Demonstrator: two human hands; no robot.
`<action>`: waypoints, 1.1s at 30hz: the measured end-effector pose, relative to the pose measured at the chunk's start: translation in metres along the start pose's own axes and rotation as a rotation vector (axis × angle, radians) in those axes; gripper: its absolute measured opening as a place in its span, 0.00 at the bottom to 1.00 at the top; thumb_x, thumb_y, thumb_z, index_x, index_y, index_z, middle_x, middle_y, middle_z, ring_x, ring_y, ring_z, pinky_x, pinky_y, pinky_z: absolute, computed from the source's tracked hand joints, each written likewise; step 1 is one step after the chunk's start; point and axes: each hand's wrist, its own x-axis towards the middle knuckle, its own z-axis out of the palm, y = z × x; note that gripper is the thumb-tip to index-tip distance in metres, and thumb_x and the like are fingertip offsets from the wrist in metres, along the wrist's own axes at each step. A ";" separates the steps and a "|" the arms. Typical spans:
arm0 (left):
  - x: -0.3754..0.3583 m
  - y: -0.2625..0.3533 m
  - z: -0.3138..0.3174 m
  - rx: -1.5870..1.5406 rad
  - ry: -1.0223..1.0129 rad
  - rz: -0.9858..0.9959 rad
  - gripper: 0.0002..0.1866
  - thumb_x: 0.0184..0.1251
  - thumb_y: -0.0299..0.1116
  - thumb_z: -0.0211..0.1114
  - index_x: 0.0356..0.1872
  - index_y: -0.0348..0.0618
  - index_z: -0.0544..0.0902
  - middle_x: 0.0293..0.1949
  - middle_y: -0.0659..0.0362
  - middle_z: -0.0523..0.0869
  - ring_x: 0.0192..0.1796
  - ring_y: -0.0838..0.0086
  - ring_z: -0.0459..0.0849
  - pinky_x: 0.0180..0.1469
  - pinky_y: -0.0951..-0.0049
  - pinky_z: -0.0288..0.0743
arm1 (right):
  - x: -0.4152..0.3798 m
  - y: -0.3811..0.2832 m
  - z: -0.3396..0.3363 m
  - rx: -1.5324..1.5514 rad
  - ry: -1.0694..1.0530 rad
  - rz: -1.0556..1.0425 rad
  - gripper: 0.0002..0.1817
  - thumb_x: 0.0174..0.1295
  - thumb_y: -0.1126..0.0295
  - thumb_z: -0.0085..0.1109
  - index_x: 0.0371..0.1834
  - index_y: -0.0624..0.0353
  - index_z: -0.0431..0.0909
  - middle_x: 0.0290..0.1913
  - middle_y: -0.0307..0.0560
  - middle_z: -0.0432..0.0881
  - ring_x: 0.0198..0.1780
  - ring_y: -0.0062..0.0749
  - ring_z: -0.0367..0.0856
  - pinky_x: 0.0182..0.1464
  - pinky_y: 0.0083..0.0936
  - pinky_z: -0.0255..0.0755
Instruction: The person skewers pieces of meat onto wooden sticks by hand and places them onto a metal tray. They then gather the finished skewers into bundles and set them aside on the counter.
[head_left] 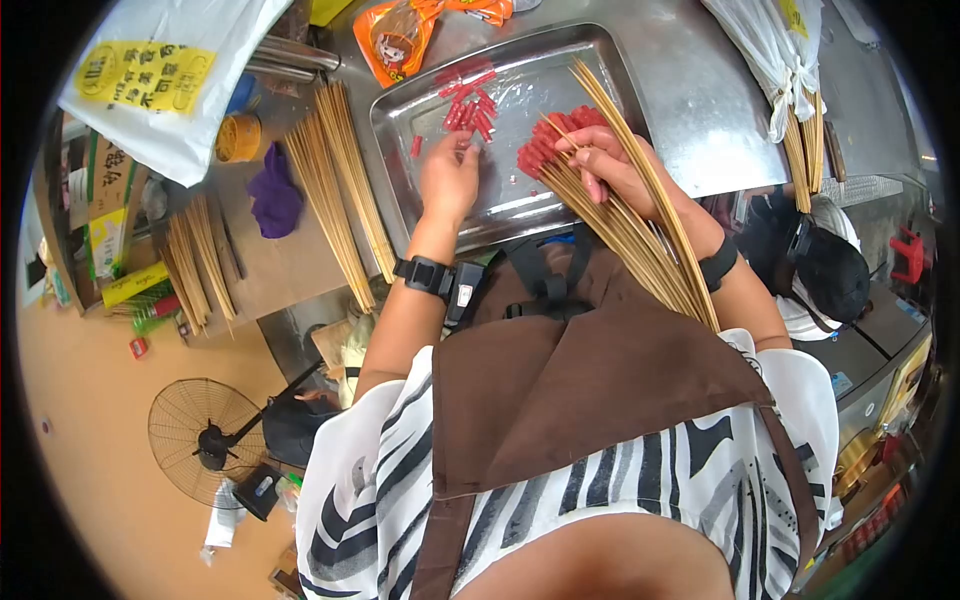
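We hold wooden skewers (637,158) in our right hand's (612,172) grip over the metal tray (560,70); our left hand (447,180) is beside red pieces (470,112) at left, its grip unclear.

The pieces (469,114) are red; skewers (642,260) tan; apron (600,390) brown; shirt (610,485) white, black-striped.

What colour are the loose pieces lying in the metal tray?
The loose pieces are red; they show in the head view, the only one here.

The right fingers (603,165) hold wooden skewers (640,260) over a metal tray (490,207).
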 end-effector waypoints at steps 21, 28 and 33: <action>0.047 0.008 0.007 0.580 -0.180 0.420 0.15 0.57 0.31 0.60 0.45 0.38 0.74 0.41 0.48 0.76 0.41 0.53 0.77 0.41 0.60 0.71 | 0.006 0.029 0.009 0.092 -0.013 -0.167 0.12 0.58 0.69 0.47 0.39 0.65 0.74 0.17 0.39 0.75 0.19 0.19 0.73 0.25 0.18 0.67; 0.036 0.015 0.009 0.685 -0.022 0.606 0.11 0.60 0.36 0.59 0.38 0.40 0.77 0.40 0.49 0.76 0.42 0.54 0.77 0.40 0.59 0.72 | 0.005 0.031 0.005 0.020 0.019 -0.243 0.12 0.58 0.65 0.48 0.31 0.64 0.74 0.16 0.40 0.77 0.20 0.22 0.75 0.26 0.20 0.69; 0.040 0.006 0.003 0.774 -0.016 0.633 0.09 0.60 0.35 0.58 0.36 0.41 0.78 0.38 0.50 0.78 0.41 0.53 0.77 0.41 0.60 0.72 | 0.003 0.027 0.005 0.013 -0.002 -0.184 0.13 0.60 0.65 0.47 0.36 0.64 0.75 0.16 0.37 0.75 0.20 0.18 0.72 0.26 0.18 0.66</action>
